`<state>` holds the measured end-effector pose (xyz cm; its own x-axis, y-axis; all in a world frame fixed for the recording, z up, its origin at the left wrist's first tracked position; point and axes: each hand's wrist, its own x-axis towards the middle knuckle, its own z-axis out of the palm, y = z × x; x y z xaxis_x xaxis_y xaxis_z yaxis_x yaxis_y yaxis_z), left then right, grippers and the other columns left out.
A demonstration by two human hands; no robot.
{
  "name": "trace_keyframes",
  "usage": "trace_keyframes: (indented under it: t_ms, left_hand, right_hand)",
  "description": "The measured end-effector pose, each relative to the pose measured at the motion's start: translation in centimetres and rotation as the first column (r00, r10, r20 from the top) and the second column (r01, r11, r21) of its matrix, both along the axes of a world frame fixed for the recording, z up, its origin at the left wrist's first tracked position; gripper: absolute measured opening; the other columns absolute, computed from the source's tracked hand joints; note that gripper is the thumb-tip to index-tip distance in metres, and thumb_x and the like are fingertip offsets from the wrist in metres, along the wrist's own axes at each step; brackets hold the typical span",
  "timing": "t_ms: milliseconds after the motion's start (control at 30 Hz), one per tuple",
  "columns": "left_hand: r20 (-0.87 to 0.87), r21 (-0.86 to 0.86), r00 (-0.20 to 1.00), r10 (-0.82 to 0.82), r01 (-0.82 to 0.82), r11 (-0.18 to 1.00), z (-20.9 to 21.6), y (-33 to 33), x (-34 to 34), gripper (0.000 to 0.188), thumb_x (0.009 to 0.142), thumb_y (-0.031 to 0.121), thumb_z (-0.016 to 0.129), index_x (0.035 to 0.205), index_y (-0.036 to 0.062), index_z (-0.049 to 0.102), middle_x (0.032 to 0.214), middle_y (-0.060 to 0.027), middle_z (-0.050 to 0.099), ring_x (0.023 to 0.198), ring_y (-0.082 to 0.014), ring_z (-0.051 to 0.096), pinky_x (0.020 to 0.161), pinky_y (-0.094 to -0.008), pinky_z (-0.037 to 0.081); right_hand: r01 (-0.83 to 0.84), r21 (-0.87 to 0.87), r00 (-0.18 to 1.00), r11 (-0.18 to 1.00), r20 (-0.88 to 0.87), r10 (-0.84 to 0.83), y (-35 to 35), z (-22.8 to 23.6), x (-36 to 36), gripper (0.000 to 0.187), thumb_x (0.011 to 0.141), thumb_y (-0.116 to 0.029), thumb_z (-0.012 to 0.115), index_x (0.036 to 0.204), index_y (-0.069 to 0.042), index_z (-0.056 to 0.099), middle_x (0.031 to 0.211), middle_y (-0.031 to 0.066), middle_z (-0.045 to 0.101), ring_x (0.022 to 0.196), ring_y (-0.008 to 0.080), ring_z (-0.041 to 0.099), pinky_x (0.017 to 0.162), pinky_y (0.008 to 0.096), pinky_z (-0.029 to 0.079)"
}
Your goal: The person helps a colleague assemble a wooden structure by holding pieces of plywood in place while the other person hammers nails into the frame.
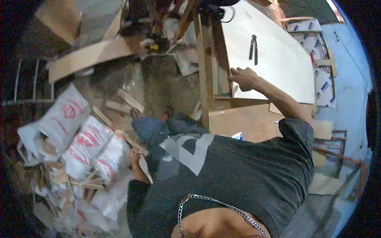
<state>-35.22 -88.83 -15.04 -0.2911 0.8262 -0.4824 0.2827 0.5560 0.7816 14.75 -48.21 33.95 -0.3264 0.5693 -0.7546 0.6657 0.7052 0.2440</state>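
Right hand [244, 78] unclenched on white panel [283, 63] edge; pliers [254, 49] at its 1 o'clock. Left hand [135, 154] by wood strip [136, 145], grip unclear.

Smooth white panel [281, 59], shiny metal chain [198, 196]

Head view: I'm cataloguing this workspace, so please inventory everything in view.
White board: one, white, upper right
Pincers: one, black and orange, on white board
Brown panel: one, brown, right of centre
Sacks: three, white with red, left
Wood scraps: many, tan, lower left
Long board: one, tan, upper left
Wrapped packs: several, white with blue, right
Blurred object: one, black and yellow, top
Co-worker: one, blurred, top
Shirt: one, dark, bottom
Chain: one, silver, bottom
Left hand: one, bare, by wood strip
Right hand: one, bare, white board's edge
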Motion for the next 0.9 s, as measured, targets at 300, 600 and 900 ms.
trace_keyframes:
  t_ms: [300,600,900]
  left_hand:
    - [0.38,-0.073,0.863,0.334,-0.332,0.941,5.5,7.7,-2.5,0.023,0.081,0.023,0.062,0.077,0.003,0.053,0.067,-0.0064,0.056,0.056,-0.0187,0.056,0.045,-0.0292,0.046]
    - [-0.059,0.091,0.994,-0.091,0.097,0.991,9.6,18.1,-2.0,0.037,0.08,0.029,0.064,0.098,-0.0025,0.058,0.08,-0.0159,0.064,0.066,-0.0235,0.062,0.059,-0.0315,0.051]
    - [0.015,0.056,0.999,-0.029,0.028,0.998,3.6,14.3,-3.2,0.031,0.084,0.028,0.059,0.1,0.0008,0.059,0.083,-0.0118,0.065,0.071,-0.022,0.062,0.058,-0.0331,0.049]
  right_hand:
    - [0.109,0.057,0.972,0.992,-0.215,-0.094,-1.2,-0.3,-0.4,0.044,0.079,-0.046,0.045,0.107,-0.015,0.059,0.11,0.0194,0.048,0.099,0.0327,0.053,0.07,0.0463,0.048]
    - [0.125,0.094,0.952,0.988,-0.291,-0.093,-2.0,-1.1,0.9,0.048,0.079,-0.054,0.052,0.107,-0.016,0.059,0.113,0.0175,0.047,0.099,0.0298,0.052,0.067,0.0433,0.048]
    - [0.045,0.118,0.936,0.992,-0.353,0.0,-1.3,-2.2,1.7,0.049,0.078,-0.055,0.053,0.104,-0.015,0.063,0.109,0.0175,0.049,0.096,0.0299,0.054,0.064,0.0431,0.048]
